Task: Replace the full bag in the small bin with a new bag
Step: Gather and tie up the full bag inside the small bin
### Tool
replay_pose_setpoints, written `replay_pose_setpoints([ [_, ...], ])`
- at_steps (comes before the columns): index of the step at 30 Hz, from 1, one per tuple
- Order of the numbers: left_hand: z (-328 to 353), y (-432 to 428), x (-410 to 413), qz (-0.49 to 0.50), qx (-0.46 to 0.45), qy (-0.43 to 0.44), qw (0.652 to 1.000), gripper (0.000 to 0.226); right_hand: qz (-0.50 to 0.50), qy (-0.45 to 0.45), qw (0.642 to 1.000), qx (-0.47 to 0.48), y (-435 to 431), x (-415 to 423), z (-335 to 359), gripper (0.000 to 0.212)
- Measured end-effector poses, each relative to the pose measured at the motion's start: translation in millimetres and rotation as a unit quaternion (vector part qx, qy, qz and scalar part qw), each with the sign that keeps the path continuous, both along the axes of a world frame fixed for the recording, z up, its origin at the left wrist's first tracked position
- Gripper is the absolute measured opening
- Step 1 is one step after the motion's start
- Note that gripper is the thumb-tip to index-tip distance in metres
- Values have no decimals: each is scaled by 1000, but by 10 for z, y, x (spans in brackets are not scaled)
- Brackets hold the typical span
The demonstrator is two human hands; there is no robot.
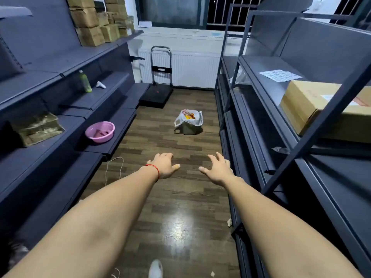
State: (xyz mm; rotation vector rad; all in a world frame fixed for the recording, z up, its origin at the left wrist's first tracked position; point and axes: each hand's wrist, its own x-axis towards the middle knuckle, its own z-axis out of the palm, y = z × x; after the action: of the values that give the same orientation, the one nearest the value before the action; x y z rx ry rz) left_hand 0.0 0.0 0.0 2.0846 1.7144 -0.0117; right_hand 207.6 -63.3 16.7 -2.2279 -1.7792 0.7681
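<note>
Two bare hands reach forward down a storeroom aisle, the left hand point(164, 165) and the right hand point(217, 171) both palm-down with fingers spread and loosely bent, gripping nothing; one thin red string bracelet point(153, 169) circles the left wrist. Well ahead of them, one small bin point(189, 129) stands on the dark wood-plank floor point(170, 197), between the two runs of shelving and nearer the right-hand one. It is a squat, olive-coloured tub standing upright, its long axis vertical and its mouth facing the ceiling. One thin white plastic bag point(181, 121) lines it, the crumpled rim puffed out and folded over the sides, with orange and yellow rubbish heaped at the top. Beyond the bin, one folding platform trolley point(160, 77) with a black deck and tubular metal handle is parked against a white ribbed radiator point(190, 69). Matte grey steel shelves point(50, 81) line the left side, carrying one round pink plastic basin point(100, 131), one green bottle point(85, 81) standing upright, and stacked brown cartons point(96, 19) on the top tier. On the right-hand steel rack point(301, 137) lie one large cardboard box point(321, 109) and, behind it, one flat white sheet of labels point(280, 75). One pale cord point(114, 167) loops on the floor by the left shelving, and the toe of one white shoe point(155, 268) shows at the bottom edge.
</note>
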Motion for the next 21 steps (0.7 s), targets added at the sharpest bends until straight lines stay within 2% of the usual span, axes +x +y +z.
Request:
replay_pose_setpoints([
  [10, -205, 1311, -11, -17, -14, -10, 1000, 71, -23, -9, 999, -20, 1243, -29, -193, 73],
  [21, -79, 2884, -228, -42, -16, -6, 999, 67, -67, 15, 998, -14, 2726, -247, -128, 73],
])
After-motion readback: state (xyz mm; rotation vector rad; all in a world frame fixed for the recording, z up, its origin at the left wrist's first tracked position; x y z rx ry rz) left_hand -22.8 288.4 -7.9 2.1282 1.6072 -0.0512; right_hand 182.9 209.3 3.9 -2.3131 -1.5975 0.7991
